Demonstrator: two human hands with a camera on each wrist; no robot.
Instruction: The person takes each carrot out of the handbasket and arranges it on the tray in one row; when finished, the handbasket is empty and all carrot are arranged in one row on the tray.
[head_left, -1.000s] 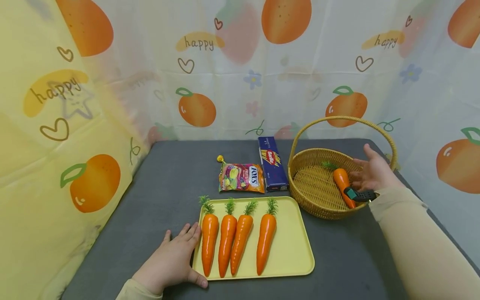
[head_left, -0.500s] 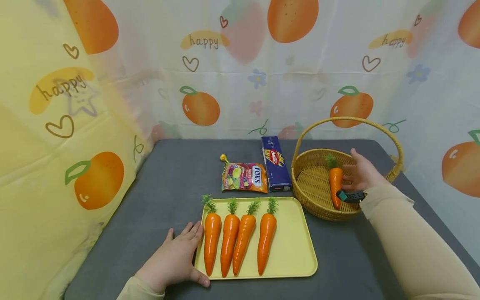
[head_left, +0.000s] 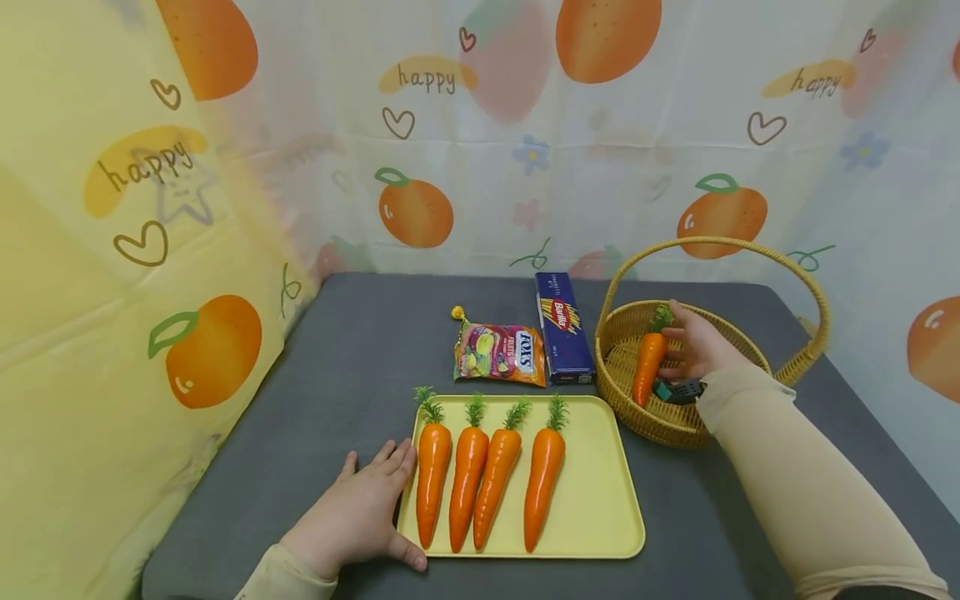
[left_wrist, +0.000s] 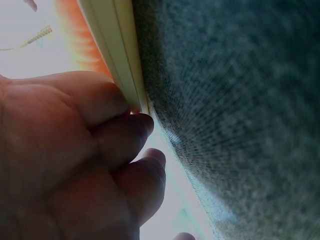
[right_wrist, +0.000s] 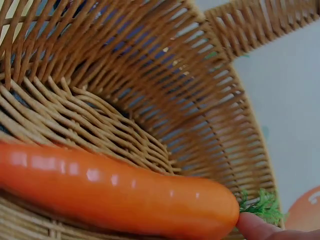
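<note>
My right hand (head_left: 703,346) is inside the wicker basket (head_left: 652,432), its fingers against the right side of an orange carrot (head_left: 648,358) with a green top. In the right wrist view one fingertip (right_wrist: 255,227) touches the leafy end of that carrot (right_wrist: 115,192), which lies along the basket's woven wall. My left hand (head_left: 356,517) lies spread at the left edge of a yellow tray (head_left: 600,483), thumb at its near corner. In the left wrist view its fingers (left_wrist: 132,135) meet the tray's rim (left_wrist: 117,50). Several carrots (head_left: 543,487) lie side by side on the tray.
Behind the tray lie a bag of Fox's candy (head_left: 500,353) and a blue Barilla spaghetti box (head_left: 564,329), the box close to the basket. A tall basket handle (head_left: 720,242) arches over the right forearm's side. A printed curtain (head_left: 480,192) hangs behind the grey table (head_left: 360,350).
My right hand has moved left inside the basket, and the carrot there has shifted left with it, its leafy end now tilting right. The left hand stays at the tray; the whole view drifts slightly.
</note>
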